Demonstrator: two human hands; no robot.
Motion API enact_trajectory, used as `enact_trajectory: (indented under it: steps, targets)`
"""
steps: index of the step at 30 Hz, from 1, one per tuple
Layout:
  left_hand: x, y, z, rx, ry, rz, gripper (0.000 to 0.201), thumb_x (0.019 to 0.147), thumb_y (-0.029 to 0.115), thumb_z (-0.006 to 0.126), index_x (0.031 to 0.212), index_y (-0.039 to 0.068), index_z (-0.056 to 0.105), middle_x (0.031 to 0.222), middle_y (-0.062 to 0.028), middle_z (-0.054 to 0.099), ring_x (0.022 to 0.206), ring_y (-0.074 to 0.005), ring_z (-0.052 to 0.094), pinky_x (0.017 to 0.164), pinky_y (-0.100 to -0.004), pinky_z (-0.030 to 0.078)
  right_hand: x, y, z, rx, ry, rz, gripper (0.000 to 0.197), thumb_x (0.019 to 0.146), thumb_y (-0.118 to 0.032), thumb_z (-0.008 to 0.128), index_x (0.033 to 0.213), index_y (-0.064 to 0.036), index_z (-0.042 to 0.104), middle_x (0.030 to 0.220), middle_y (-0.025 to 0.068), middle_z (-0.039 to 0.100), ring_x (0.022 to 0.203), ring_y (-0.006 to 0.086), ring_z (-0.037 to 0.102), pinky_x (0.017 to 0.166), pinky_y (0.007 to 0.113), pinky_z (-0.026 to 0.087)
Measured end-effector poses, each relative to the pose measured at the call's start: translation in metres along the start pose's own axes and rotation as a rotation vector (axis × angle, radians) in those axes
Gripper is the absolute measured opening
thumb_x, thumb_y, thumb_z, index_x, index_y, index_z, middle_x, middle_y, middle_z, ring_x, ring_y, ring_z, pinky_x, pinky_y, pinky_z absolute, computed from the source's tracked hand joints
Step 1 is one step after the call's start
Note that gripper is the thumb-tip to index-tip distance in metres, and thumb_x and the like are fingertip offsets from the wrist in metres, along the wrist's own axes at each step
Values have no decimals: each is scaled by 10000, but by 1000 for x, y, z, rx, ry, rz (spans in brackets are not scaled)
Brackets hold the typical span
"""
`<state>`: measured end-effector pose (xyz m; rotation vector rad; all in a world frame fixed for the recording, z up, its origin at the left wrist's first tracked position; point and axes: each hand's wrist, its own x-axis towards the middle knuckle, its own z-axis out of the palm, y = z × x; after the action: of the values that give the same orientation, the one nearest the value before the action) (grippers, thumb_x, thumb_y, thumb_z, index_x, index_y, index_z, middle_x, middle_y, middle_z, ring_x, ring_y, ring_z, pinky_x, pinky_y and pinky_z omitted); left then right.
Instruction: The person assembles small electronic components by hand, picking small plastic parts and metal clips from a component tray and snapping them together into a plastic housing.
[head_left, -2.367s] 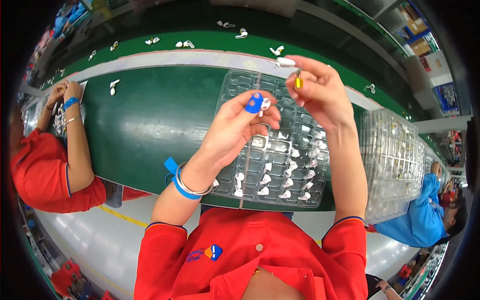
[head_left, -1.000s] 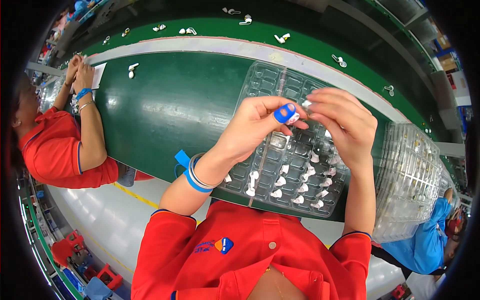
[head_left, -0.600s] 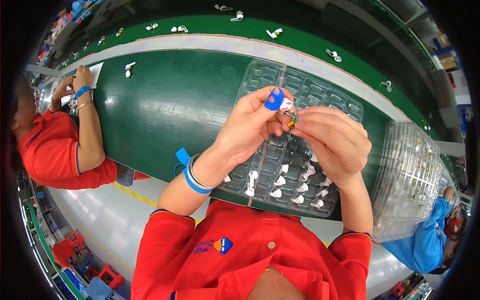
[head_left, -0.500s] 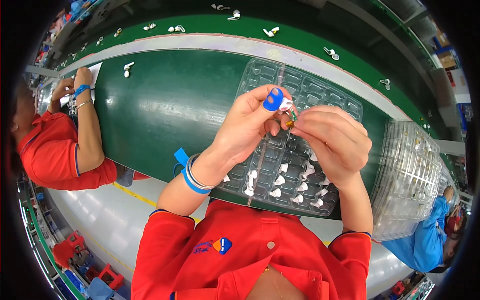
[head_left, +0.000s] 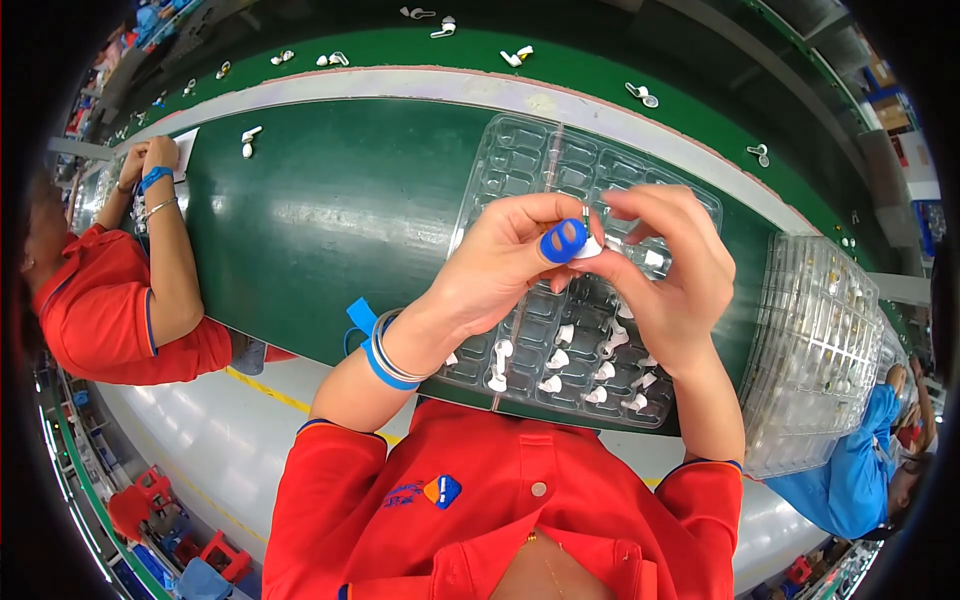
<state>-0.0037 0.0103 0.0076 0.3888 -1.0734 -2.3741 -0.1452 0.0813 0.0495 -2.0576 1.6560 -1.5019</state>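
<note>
- Since half a second ago, the white earbud piece (head_left: 588, 247) has turned: its thin strip (head_left: 586, 214), then angled down toward the right fingers, now stands up from it. The right hand (head_left: 690, 275) has loosened from a pinch; loose parts on the green belt (head_left: 445, 50) have slid leftward.
- Left hand (head_left: 495, 260): curled nearly closed, earbud piece nipped between fingers and thumb; blue finger cover (head_left: 563, 241) on the thumb.
- Right hand: fingers spread and raised, clear gap to the thumb; no grip seen. Thumb tip at the piece's lower edge; cannot tell if touching.
- Piece is held above the clear tray (head_left: 467, 215), between the two hands. Strip's long axis runs nearly straight up the view, free end away from the wearer, toward the belt. Body's own long axis unclear, partly covered by the thumb.
- Tray lies on the green tabletop (head_left: 320, 200); white earbud parts (head_left: 558, 359) sit in its near compartments, tilted variously.
- Stack of clear trays (head_left: 815, 350) to the right.
</note>
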Motion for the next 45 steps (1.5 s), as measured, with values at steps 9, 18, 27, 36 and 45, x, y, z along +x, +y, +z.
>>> enact_trajectory:
  steps: [9, 18, 27, 36, 45]
  targets:
    - [0, 5, 1, 69, 3, -41, 219, 789, 200, 637, 845, -9, 609, 690, -38, 590, 580, -71, 547, 483, -170, 422, -1, 6, -6, 424, -179, 344, 329, 550, 61, 728, 860, 30, 621, 812, 74, 544, 730, 130, 521, 543, 219, 434]
    - [0, 4, 0, 36, -2, -26, 217, 769, 150, 657, 885, -25, 602, 750, -65, 604, 623, -75, 556, 531, -179, 436, 1, 7, -5, 837, -156, 607, 99, 719, 62, 604, 817, 61, 588, 813, 98, 531, 646, 117, 531, 515, 196, 448]
    - [1, 0, 4, 99, 12, 34, 236, 770, 103, 644, 963, -13, 574, 925, -44, 554, 861, -104, 515, 731, -225, 425, -3, 6, -2, 878, 5, 649, 54, 790, 1, 563, 831, 36, 567, 829, 75, 521, 618, 99, 518, 474, 188, 424]
    - [2, 0, 10, 488, 100, 255, 187, 821, 58, 554, 988, -27, 552, 952, -58, 505, 871, -116, 504, 698, -229, 432, -5, 8, 0, 603, 12, 469, 57, 806, 10, 539, 849, 45, 548, 862, 84, 518, 636, 95, 498, 457, 190, 398]
    - [2, 3, 9, 938, 184, 512, 178, 770, 11, 527, 945, -9, 548, 870, -115, 544, 784, -231, 553, 678, -276, 443, 3, 7, 3, 863, 64, 767, 63, 821, -2, 513, 849, 46, 543, 900, 102, 536, 606, 85, 470, 453, 193, 398]
